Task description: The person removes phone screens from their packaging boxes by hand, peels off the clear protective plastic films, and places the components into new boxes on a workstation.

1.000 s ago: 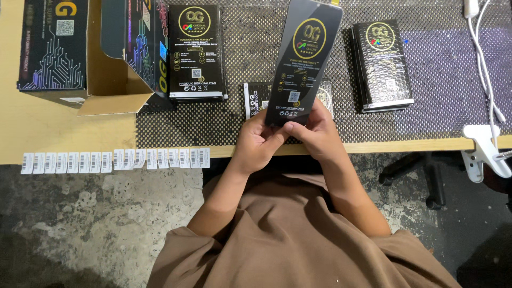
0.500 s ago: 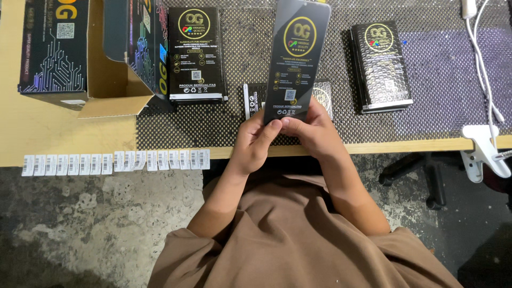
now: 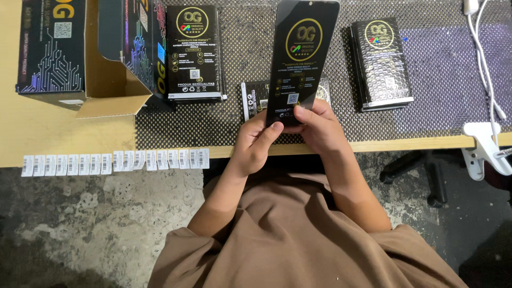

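Nearest the camera is the person's brown shirt; from it both forearms reach up to the table edge. The left hand and the right hand are both closed on the lower end of a tall black screen-protector pack with a gold round emblem, held upright above the mat; the left thumb lies along its lower left edge, the right thumb presses across its bottom face. Against the picture half a second ago the pack stands a little straighter and its top now sits just under the upper edge of the view; a second ago it leaned further to the right; the hands have stayed at the same spot by the table edge.

Along the front edge of the table hangs a strip of white barcode labels, unchanged; at the right edge a white clamp grips the tabletop, with a white cable running up from it.

Behind the hands, partly hidden by the held pack, a small black packet lies on the dotted black mat; left of it is a stack of black packs, right of it another stack in clear wrap; farthest left stands an open cardboard carton; none of these has shifted.
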